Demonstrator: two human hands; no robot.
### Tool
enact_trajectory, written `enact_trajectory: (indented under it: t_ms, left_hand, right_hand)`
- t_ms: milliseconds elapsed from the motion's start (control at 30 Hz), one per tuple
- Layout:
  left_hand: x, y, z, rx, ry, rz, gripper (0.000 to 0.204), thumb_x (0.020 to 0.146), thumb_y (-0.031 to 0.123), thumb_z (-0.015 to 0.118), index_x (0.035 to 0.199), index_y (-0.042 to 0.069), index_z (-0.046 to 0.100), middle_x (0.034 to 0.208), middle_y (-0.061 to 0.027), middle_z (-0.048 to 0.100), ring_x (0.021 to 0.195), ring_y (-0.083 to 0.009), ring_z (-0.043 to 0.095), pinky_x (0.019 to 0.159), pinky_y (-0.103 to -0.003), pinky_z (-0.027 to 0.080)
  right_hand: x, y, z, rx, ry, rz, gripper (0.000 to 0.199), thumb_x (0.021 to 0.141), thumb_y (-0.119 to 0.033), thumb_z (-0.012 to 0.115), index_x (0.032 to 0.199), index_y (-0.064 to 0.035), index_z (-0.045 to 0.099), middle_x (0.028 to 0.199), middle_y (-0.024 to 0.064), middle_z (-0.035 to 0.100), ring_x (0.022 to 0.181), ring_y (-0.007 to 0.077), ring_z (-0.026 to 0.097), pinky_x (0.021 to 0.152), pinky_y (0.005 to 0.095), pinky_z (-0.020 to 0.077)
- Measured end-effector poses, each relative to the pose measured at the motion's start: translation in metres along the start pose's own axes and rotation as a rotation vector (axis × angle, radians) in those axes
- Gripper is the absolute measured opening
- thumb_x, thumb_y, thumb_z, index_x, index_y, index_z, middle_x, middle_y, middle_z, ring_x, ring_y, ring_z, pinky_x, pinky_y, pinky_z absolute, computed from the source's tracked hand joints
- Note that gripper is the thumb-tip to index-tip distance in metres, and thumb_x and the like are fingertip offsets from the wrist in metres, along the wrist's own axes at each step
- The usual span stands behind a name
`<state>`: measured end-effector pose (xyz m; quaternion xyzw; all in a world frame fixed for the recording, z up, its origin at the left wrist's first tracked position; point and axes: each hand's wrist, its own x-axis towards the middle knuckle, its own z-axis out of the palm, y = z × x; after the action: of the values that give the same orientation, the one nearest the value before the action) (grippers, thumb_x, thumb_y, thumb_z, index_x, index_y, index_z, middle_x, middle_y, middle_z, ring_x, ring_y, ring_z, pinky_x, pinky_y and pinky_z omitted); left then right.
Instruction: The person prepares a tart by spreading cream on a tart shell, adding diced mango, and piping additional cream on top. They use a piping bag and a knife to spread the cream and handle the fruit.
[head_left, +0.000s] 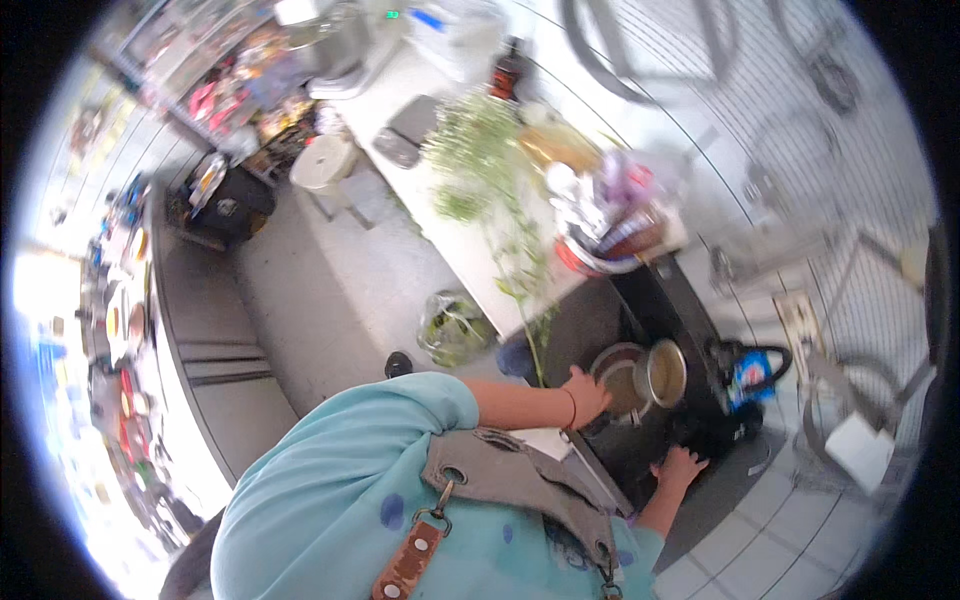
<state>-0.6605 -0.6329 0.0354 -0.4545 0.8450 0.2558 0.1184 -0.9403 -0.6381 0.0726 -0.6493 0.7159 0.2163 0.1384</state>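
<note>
On the dark worktop, my left hand is at the near left edge of a round pan. The thumb stands up, but blur hides whether the fingers grip the rim. Touching the pan's right side, a metal pot stands tilted, its pale inside showing. Further right and nearer to me, my right hand has its fingers apart at a black object whose kind I cannot make out. Nothing shows in that hand.
Leafy stems with small white flowers trail over the white counter. A bowl of packets and a dark bottle stand there too. A bag of greens and a white stool are on the floor. Wire racks line the right wall.
</note>
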Motion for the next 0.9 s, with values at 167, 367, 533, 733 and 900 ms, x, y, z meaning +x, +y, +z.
enact_trajectory:
  t_ms: [167,367,533,733,900]
  left_hand:
    - [-0.102,-0.102,0.022,-0.622,0.190,0.080,0.051,0.089,0.045,0.070,0.123,0.008,0.064,0.112,-0.0228,0.071,0.109,-0.0422,0.066,0.092,-0.050,0.053]
    - [-0.316,-0.246,0.060,-1.513,0.484,-0.179,0.043,0.088,0.033,0.070,0.117,0.002,0.062,0.098,-0.0082,0.068,0.089,-0.0171,0.063,0.077,-0.034,0.052]
    - [-0.559,-0.337,0.117,-1.416,1.082,-0.500,0.059,0.090,0.034,0.074,0.139,0.008,0.053,0.115,-0.0044,0.064,0.105,-0.0153,0.059,0.086,-0.033,0.051]
    - [-0.759,-0.284,0.209,-0.993,1.886,-1.182,0.048,0.094,0.037,0.075,0.130,0.007,0.063,0.127,-0.0082,0.057,0.119,-0.0200,0.056,0.102,-0.031,0.046]
    - [-0.779,-0.282,0.316,-1.156,3.123,-0.958,0.033,0.106,0.045,0.051,0.119,0.016,0.062,0.114,-0.0008,0.060,0.111,-0.0171,0.059,0.094,-0.031,0.048]
  right_hand:
    - [-0.052,-0.166,-0.029,0.637,0.050,-0.603,0.041,0.099,-0.012,0.063,0.137,0.0043,0.057,0.128,0.0213,0.067,0.113,0.0313,0.068,0.098,0.0388,0.0511]
    - [-0.105,-0.444,-0.014,0.594,0.088,-1.239,0.038,0.087,-0.013,0.077,0.120,0.0023,0.067,0.095,0.0156,0.072,0.087,0.0248,0.069,0.081,0.0384,0.0538]
    - [-0.205,-0.697,-0.034,0.510,0.056,-1.673,0.016,0.088,-0.009,0.075,0.100,0.0022,0.074,0.100,0.0164,0.073,0.089,0.0271,0.069,0.083,0.0377,0.0533]
    - [-0.405,-0.886,-0.024,0.486,-0.314,-2.094,0.010,0.094,-0.008,0.071,0.098,0.0009,0.070,0.097,0.0132,0.072,0.090,0.0253,0.070,0.083,0.0349,0.0535]
    - [-0.578,-0.950,0.025,0.365,-0.639,-2.329,0.012,0.096,-0.010,0.067,0.104,-0.0019,0.070,0.092,0.0150,0.072,0.083,0.0273,0.072,0.077,0.0338,0.0542]
